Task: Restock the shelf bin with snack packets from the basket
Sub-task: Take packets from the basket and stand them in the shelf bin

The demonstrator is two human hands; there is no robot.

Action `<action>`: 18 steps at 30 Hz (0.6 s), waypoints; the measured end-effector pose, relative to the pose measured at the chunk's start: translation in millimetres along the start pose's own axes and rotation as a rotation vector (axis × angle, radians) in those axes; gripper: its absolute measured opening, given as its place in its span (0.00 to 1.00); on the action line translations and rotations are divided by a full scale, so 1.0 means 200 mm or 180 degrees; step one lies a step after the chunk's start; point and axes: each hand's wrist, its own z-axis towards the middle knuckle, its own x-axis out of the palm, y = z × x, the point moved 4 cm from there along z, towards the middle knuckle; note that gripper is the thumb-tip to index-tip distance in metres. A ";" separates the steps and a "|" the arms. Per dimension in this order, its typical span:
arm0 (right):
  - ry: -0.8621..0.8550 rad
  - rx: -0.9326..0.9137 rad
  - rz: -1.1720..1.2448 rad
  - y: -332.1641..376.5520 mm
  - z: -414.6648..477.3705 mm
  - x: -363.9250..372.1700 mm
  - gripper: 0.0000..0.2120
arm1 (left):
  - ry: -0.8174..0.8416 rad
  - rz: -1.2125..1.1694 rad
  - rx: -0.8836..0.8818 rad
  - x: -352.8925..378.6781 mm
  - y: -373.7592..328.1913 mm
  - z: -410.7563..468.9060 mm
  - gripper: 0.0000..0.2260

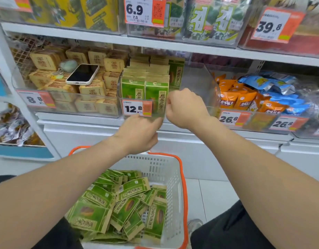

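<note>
- Supply: the flat green-and-tan paper snack packets (126, 205) lie loose in the white perforated plastic basket with orange handles (173, 177). The basket sits directly below both hands, between my forearms.
- Orientation: these packets lie flat and jumbled, with long axes pointing every way. Each needs turning upright for the bin.
- Target: the clear plastic shelf bin (200, 83) is straight ahead at hand height. Matching upright packets (133, 90) stand in rows at its left and middle, faces forward. Its right part shows bare wall.
- Left hand (139, 130): it is the lower hand, so nearer the basket. It sits at the bin's front wall, just below the white-and-orange price tag (137, 108). The fingertips are hidden, so I cannot tell whether it grips anything.
- Right hand (185, 108): the fingers are curled at the bin's front lip. I cannot tell whether they pinch the lip, a packet, or nothing.
- Judgement: the left hand is better placed for the downward reach.
</note>
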 end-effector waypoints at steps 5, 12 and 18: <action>0.0981 -0.0816 -0.0382 0.26 -0.28 0.24 0.05 | 0.2252 0.0441 0.0036 0.32 -0.03 -0.31 0.20; 0.1980 -0.1513 -0.0595 0.43 -0.52 0.57 0.05 | 0.3690 0.0082 -0.0117 0.65 0.00 -0.74 0.28; 0.2665 -0.1616 -0.0551 0.56 -0.51 0.69 0.05 | 0.4447 -0.0350 -0.0226 0.80 0.02 -0.94 0.39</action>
